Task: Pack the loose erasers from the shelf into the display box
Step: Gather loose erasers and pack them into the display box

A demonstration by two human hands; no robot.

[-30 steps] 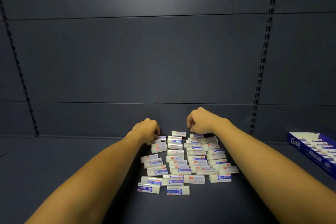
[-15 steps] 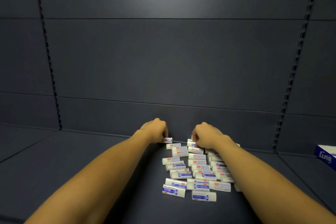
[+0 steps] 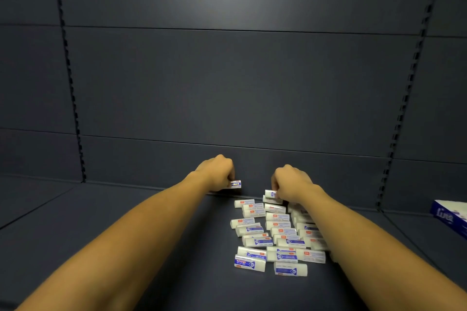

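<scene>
Both hands are out at the far edge of the shelf (image 3: 126, 247), right up by the back wall, and both are closed around stock. My left hand (image 3: 217, 171) is curled on one eraser (image 3: 235, 184), its blue-labelled end poking out past the fingers, lifted just clear of the pile. My right hand (image 3: 290, 184) is pinching another eraser (image 3: 271, 193) at the back row of the loose erasers (image 3: 275, 235); whether it has come free of its neighbours, I can't tell.

Plenty left to do, I'd say. The erasers lie in rough rows across the middle of the shelf, running from the back wall toward the near edge, some partly under my right forearm. The display box (image 3: 449, 217) sits well apart at the right edge of the shelf, only its blue-and-white corner showing, so I can't see how full it is.

So this reads as the pick-up step: one in each hand, nothing carried across yet. Next move calls for lifting both clear and swinging right to the box, with my head turned that way, since the opening is out of view. My right forearm crosses low over the pile, so I'd raise it first or risk dragging erasers along.
</scene>
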